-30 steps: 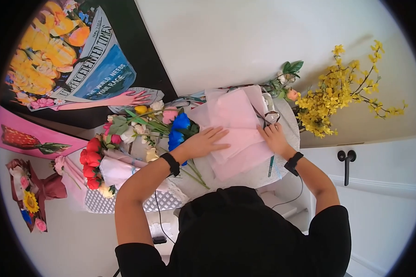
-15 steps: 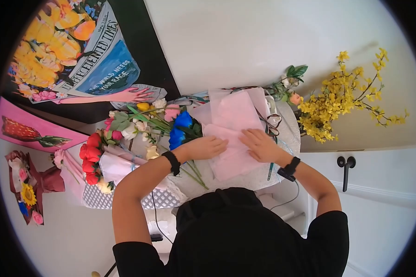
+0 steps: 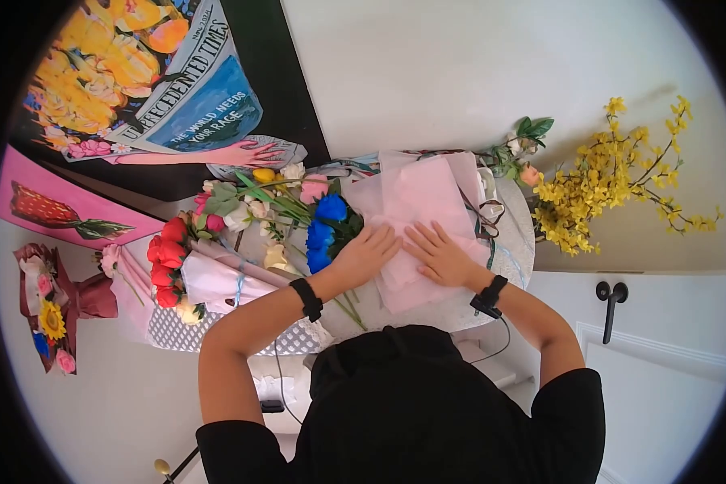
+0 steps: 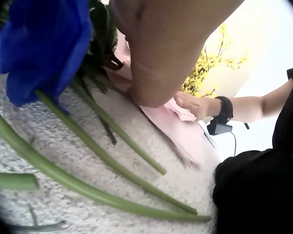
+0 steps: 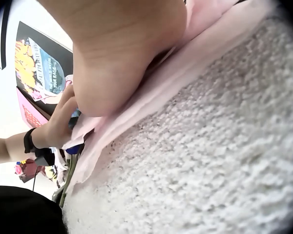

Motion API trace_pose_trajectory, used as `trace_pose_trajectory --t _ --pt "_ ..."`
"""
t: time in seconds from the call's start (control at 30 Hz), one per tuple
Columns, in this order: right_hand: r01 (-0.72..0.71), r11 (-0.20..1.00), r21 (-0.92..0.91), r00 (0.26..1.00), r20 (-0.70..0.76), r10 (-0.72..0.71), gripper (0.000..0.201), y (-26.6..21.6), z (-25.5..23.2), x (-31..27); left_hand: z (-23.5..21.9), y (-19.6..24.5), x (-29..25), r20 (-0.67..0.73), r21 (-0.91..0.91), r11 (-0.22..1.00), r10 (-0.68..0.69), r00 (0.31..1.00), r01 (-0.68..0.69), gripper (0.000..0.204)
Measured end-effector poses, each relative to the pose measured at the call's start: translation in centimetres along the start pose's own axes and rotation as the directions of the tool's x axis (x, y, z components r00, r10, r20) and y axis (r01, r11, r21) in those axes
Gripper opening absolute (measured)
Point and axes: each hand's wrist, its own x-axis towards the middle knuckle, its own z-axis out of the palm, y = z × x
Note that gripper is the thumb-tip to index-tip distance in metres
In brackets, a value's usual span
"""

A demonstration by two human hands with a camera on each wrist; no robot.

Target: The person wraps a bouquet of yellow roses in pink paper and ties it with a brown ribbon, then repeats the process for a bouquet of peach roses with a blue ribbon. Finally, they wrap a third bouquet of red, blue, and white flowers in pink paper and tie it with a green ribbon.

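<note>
Layered pink wrapping paper (image 3: 415, 189) lies on the pale textured tabletop (image 5: 210, 146). My left hand (image 3: 369, 255) rests on the paper's left part, fingers extended toward its middle. Beside it, my right hand (image 3: 444, 256) presses on the paper with fingers spread, its fingertips near those of the left. Blue flowers (image 3: 327, 230) lie just left of the paper, against my left hand. Their green stems (image 4: 112, 161) run over the tabletop below my left wrist. The heel of my right hand (image 5: 117, 63) bears down near the paper's edge in the right wrist view.
Red roses (image 3: 168, 256) and a pink-wrapped bundle (image 3: 218, 284) lie at the table's left. Loose white, pink and yellow flowers (image 3: 254, 214) are behind. Dark ribbon (image 3: 489, 216) lies by the paper's right side. Yellow blossom branches (image 3: 589, 202) stand right. A painting (image 3: 194, 89) leans at the back left.
My right hand has slid left from the paper's right edge to its middle. The left hand drew its fingers in, then stretched them out again. The view has shifted slightly.
</note>
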Motion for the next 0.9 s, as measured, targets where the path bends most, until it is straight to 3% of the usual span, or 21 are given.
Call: trace_pose_trajectory --t 0.07,0.3,0.43,0.5,0.57,0.63,0.7,0.73,0.77,0.8,0.9 --pt "0.000 0.997 0.073 1.000 0.005 0.000 0.063 0.2 0.0 -0.1 -0.4 -0.1 0.7 0.004 0.172 0.978 -0.118 0.993 0.115 0.046" --pt "0.067 0.923 0.379 0.997 0.002 -0.073 0.078 1.3 -0.9 -0.6 2.8 -0.9 0.5 0.019 0.178 0.978 -0.112 0.993 0.107 0.045" --pt "0.030 0.933 0.359 0.997 0.056 -0.053 0.080 1.3 -1.0 -0.5 2.0 -2.6 1.1 0.113 -0.045 0.997 -0.062 0.992 0.067 0.036" --pt "0.005 0.912 0.410 1.000 -0.027 0.007 0.079 1.0 -1.3 -0.5 1.4 -3.8 2.0 0.150 -0.104 0.992 -0.056 0.987 0.072 0.034" --pt "-0.056 0.920 0.387 0.995 -0.050 0.081 0.075 0.8 -1.5 0.0 -0.1 -5.3 3.9 0.529 -0.278 0.945 0.000 0.849 0.173 0.031" --pt "-0.119 0.922 0.369 0.985 -0.070 0.155 0.070 0.4 -2.2 0.3 -2.1 -7.1 5.8 0.573 -0.321 0.930 0.041 0.818 0.178 0.029" --pt "-0.280 0.735 0.618 0.939 0.017 0.343 0.056 0.3 -3.5 0.9 -4.1 -9.2 8.0 0.612 -0.361 0.914 0.082 0.786 0.186 0.028" --pt "-0.279 0.736 0.617 0.940 0.019 0.341 0.056 0.3 -3.8 1.2 -5.1 -10.2 9.1 0.715 -0.402 0.884 0.141 0.685 0.238 0.032" --pt "-0.319 0.655 0.685 0.927 0.082 0.366 0.049 0.3 -4.1 1.6 -5.3 -10.8 9.9 0.797 -0.433 0.852 0.209 0.567 0.294 0.035" --pt "-0.356 0.567 0.743 0.912 0.145 0.384 0.042 0.4 -4.2 1.8 -5.0 -10.9 10.4 0.833 -0.404 0.850 0.189 0.520 0.338 0.040" --pt "-0.409 0.479 0.777 0.881 0.201 0.428 0.032 1.8 -1.6 1.8 0.2 -10.7 9.9 0.808 -0.360 0.880 0.129 0.575 0.309 0.036"
